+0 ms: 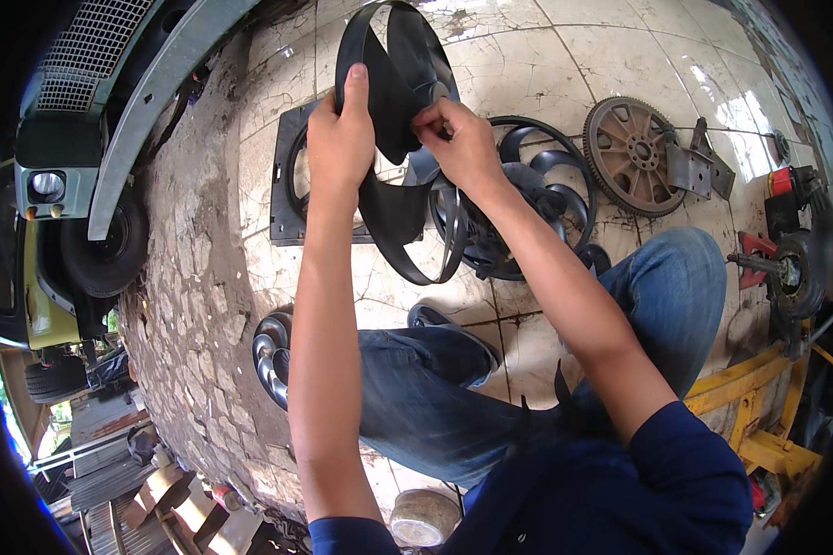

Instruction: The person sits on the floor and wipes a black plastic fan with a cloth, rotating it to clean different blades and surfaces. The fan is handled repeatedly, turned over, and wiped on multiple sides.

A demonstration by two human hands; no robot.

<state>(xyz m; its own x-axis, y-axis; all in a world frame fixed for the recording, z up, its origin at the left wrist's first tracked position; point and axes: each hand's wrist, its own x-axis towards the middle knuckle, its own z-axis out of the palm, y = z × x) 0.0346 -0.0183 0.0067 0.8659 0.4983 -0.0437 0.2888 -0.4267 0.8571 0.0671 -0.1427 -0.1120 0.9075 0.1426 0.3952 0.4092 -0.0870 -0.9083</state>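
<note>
A black plastic radiator fan with broad curved blades and an outer ring (393,208) is held up, tilted, above the tiled floor. My left hand (341,143) grips its left side, with the thumb laid along a blade and the fingers hidden behind. Close to the fan's hub, my right hand (461,143) has thumb and forefinger pinched together. Whatever lies between those fingertips, if anything, is too small to make out. Behind and below the held fan are a second black ringed fan (578,139) and a flat black fan shroud (282,190), both partly covered.
A rusty toothed flywheel (631,155) lies at the right beside a metal bracket (692,173). Another black fan (270,347) sits left of my legs. At the right stands a yellow metal frame (745,388); a vehicle with a headlamp (46,187) occupies the far left. A round tin (423,518) is near me.
</note>
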